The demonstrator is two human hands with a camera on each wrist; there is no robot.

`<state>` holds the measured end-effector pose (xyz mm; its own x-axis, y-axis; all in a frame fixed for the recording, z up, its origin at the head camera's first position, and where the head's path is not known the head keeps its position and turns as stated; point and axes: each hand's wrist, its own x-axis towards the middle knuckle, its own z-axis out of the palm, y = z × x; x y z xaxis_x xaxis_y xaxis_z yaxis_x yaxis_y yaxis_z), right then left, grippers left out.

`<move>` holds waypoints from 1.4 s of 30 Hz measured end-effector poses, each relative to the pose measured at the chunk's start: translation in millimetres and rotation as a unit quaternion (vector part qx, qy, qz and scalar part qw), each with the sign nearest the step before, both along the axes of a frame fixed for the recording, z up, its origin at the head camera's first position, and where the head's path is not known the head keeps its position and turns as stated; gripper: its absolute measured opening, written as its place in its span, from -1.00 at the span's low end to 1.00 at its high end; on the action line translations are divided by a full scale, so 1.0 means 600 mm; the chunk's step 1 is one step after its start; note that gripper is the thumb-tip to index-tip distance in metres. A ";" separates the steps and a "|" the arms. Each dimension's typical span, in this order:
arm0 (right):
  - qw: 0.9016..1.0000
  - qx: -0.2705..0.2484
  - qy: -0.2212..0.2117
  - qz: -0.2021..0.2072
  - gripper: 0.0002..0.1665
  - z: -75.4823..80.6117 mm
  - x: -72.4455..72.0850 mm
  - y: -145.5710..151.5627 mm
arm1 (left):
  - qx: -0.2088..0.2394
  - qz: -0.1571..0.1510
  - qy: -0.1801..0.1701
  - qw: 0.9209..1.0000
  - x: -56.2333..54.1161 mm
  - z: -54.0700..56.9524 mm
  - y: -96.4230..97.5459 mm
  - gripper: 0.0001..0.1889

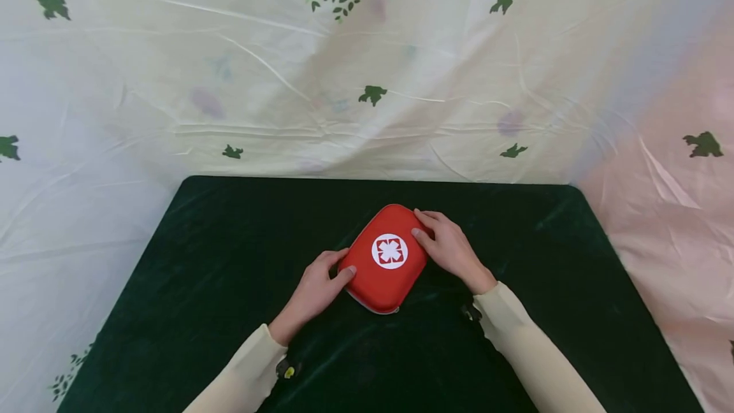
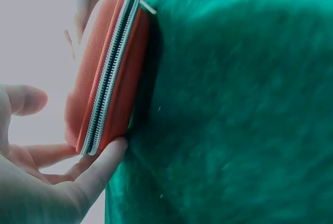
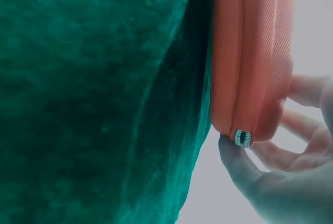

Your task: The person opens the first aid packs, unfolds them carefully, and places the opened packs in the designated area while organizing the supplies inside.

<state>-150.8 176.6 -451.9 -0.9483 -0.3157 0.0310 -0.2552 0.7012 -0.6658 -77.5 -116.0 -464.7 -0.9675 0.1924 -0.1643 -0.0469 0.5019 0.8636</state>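
Pale sleeves [image 1: 241,371], red case [image 1: 385,259] between both hands [image 1: 317,282] [image 1: 450,246]

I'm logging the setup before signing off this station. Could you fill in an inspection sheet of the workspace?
Surface: dark green cloth, faintly creased.
Job's things: one red case with a white emblem on top; a zip runs along its side. Whether the case rests on the cloth or is slightly raised, cannot tell.
Clutter: nothing seen.
Grips: left grip holds the case's left corner; right grip holds its upper right side. A small dark device sits by each cuff.
Cables: nothing seen.
Surroundings: pale curtain with green leaf prints behind and at both sides, pinkish on the right.
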 end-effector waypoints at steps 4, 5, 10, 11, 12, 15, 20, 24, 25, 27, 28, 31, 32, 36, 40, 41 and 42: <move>1.000 -0.001 -0.011 0.007 -0.32 -0.001 -0.016 -0.008 | 0.015 0.002 -0.013 1.000 0.012 -0.004 -0.001 -0.44; 1.000 0.000 -0.014 0.008 -0.33 -0.001 -0.019 -0.010 | 0.020 0.003 -0.016 1.000 0.015 -0.005 -0.001 -0.44; 0.999 0.002 -0.030 0.018 -0.33 -0.002 -0.032 -0.021 | 0.045 0.006 -0.038 0.998 0.029 -0.010 -0.002 -0.40; 0.999 0.001 -0.032 0.019 -0.33 -0.002 -0.034 -0.023 | 0.049 0.004 -0.039 0.998 0.032 -0.010 -0.003 -0.39; 0.999 0.001 -0.034 0.021 -0.34 -0.003 -0.036 -0.026 | 0.050 0.001 -0.043 0.998 0.035 -0.010 -0.004 -0.38; 0.999 0.002 -0.038 0.024 -0.35 -0.005 -0.041 -0.030 | 0.055 -0.011 -0.045 0.997 0.043 -0.011 -0.005 -0.35; 0.998 -0.003 -0.044 0.032 -0.36 -0.008 -0.047 -0.036 | 0.076 -0.016 -0.059 0.995 0.053 -0.009 -0.004 -0.35; 0.998 -0.007 -0.048 0.037 -0.37 -0.011 -0.051 -0.041 | 0.079 -0.023 -0.073 0.994 0.058 -0.005 -0.003 -0.35; 0.998 -0.009 -0.049 0.039 -0.37 -0.012 -0.052 -0.042 | 0.076 -0.025 -0.079 0.994 0.058 -0.004 -0.004 -0.35; 0.998 -0.012 -0.048 0.041 -0.37 -0.013 -0.054 -0.044 | 0.077 -0.029 -0.081 0.993 0.060 -0.003 -0.004 -0.36; 0.998 -0.012 -0.047 0.043 -0.37 -0.014 -0.055 -0.046 | 0.079 -0.029 -0.085 0.993 0.060 -0.004 -0.004 -0.36; 0.998 -0.014 -0.042 0.045 -0.38 -0.016 -0.057 -0.048 | 0.097 -0.030 -0.093 0.990 0.060 -0.006 -0.006 -0.37; 0.998 -0.015 -0.041 0.046 -0.38 -0.017 -0.058 -0.048 | 0.108 -0.030 -0.094 0.989 0.059 -0.007 -0.006 -0.38; 0.998 -0.016 -0.044 0.046 -0.38 -0.019 -0.059 -0.048 | 0.117 -0.032 -0.098 0.988 0.053 -0.012 -0.010 -0.40; 0.997 -0.021 -0.055 0.046 -0.35 -0.020 -0.055 -0.046 | 0.074 -0.044 -0.069 0.994 0.043 -0.015 -0.013 -0.39; 0.997 -0.023 -0.056 0.047 -0.34 -0.022 -0.053 -0.045 | 0.061 -0.044 -0.060 0.995 0.041 -0.016 -0.013 -0.37; 0.997 -0.026 -0.057 0.048 -0.33 -0.023 -0.051 -0.044 | 0.049 -0.047 -0.048 0.997 0.038 -0.018 -0.014 -0.36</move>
<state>-181.5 150.3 -465.7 -0.9118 -0.4067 -0.0570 -0.2401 0.6406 -0.7294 -54.6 -124.2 -475.3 -0.9252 0.3002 -0.2321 -0.0894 0.4222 0.9021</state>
